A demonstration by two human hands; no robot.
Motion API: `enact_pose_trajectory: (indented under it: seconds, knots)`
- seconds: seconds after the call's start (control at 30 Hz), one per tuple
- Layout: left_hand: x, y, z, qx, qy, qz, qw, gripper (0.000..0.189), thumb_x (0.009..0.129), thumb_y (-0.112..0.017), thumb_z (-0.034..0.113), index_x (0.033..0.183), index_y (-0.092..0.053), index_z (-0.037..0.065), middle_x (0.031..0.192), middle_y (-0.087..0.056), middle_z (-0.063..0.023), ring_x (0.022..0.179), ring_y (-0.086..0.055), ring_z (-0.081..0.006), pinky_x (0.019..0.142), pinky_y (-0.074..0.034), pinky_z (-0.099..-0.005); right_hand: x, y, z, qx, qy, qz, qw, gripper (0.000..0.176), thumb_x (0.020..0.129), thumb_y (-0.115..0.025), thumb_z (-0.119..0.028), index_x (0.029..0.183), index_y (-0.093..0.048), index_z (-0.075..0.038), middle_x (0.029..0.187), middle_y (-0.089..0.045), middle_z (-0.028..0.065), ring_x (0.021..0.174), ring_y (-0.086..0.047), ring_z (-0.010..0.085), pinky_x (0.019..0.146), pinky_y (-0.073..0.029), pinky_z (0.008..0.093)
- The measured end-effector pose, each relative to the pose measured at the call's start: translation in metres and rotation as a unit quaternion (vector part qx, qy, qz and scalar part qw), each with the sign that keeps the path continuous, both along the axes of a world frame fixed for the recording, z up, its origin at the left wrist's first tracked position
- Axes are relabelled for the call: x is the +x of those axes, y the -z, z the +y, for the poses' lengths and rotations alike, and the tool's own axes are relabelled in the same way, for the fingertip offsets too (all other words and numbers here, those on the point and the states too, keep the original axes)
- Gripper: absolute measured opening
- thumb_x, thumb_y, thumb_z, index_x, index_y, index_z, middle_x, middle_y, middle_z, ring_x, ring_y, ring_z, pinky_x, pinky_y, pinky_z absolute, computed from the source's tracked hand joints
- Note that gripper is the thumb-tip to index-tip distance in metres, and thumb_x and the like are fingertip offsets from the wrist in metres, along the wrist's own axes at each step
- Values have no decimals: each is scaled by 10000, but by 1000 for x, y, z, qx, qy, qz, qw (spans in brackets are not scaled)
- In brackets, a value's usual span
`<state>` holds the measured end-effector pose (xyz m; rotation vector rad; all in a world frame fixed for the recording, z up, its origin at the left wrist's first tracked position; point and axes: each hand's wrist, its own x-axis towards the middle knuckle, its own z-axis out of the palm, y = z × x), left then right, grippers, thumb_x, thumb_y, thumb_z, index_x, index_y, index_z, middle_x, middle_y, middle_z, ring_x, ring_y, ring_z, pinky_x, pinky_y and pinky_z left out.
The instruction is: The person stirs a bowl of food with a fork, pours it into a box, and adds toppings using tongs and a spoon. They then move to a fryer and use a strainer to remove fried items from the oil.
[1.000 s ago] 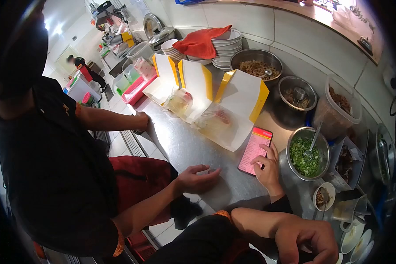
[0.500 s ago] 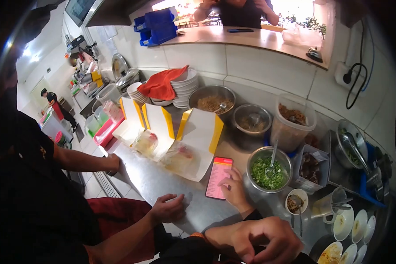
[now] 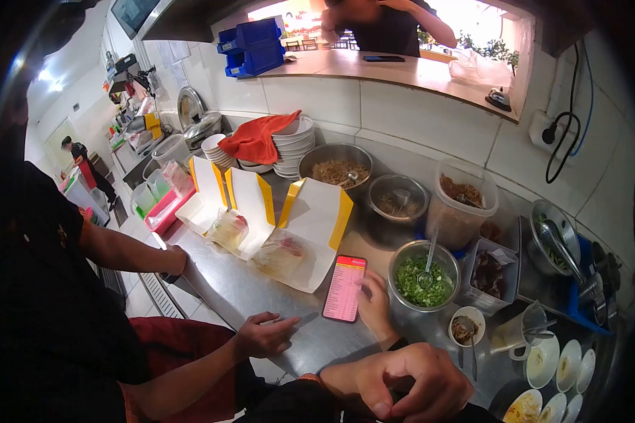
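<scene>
A phone with a lit pink list lies on the steel counter. My right hand is at its right edge, fingers loosely bent, not gripping it. My left hand is nearer the camera, over my right forearm, with fingers and thumb curled in; what lies between them is dark and unclear. Left of the phone, an open white and yellow box holds a clear bag with food. Right of my right hand stands a steel bowl of chopped greens with a spoon.
A co-worker's hands are at the counter's left. Two more open boxes, a plate stack under a red cloth, and bowls stand behind. A small cup and white dishes are at right. Another person is behind the hatch.
The view has shifted slightly. My right index finger has drawn back from the phone screen to its edge. The co-worker's nearer hand has changed pose, and the person behind the hatch has moved.
</scene>
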<state>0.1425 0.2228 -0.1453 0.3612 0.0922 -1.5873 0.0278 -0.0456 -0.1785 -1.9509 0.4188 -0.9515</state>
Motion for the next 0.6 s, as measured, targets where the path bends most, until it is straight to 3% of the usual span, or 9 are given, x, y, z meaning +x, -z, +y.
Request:
enact_pose_trajectory:
  seconds: [0.2,0.3,0.4,0.47,0.6]
  knots:
    - [3,8,0,-79,16,-16,997,333,923,-392,292,1111,-539,60,1000,-547,-24,920,-507,-149,819,-386,-310,-1,-5,2,44,8,2,999,191,704,-550,50,867,-585,-45,1134,-516,135,1054,-511,293,888,-422,343]
    - [25,58,23,-90,-8,259,962,291,932,-383,310,1000,-549,81,953,-534,-25,888,-500,-154,792,-385,-322,3,10,-2,37,-5,-14,999,208,693,-543,60,880,-570,-27,1125,-512,149,1070,-491,303,927,-383,351]
    - [16,54,14,-27,-28,-11,999,285,934,-376,327,924,-540,95,916,-525,-27,855,-494,-164,765,-375,-325,9,23,-5,80,-21,-44,996,247,683,-520,71,915,-547,-8,1112,-510,166,1093,-466,308,957,-347,375]
    - [12,37,14,-31,-49,10,998,289,934,-372,329,910,-536,92,904,-521,-28,849,-495,-170,763,-371,-324,8,17,-5,57,-6,-29,998,275,682,-508,72,945,-536,-2,1122,-509,170,1090,-473,309,953,-351,376]
    - [2,9,1,-46,-39,66,996,299,933,-362,331,882,-527,87,881,-513,-29,836,-497,-182,759,-364,-322,12,33,-6,133,-13,-63,989,340,704,-503,63,1039,-512,1,1159,-500,164,1080,-491,291,937,-369,368]
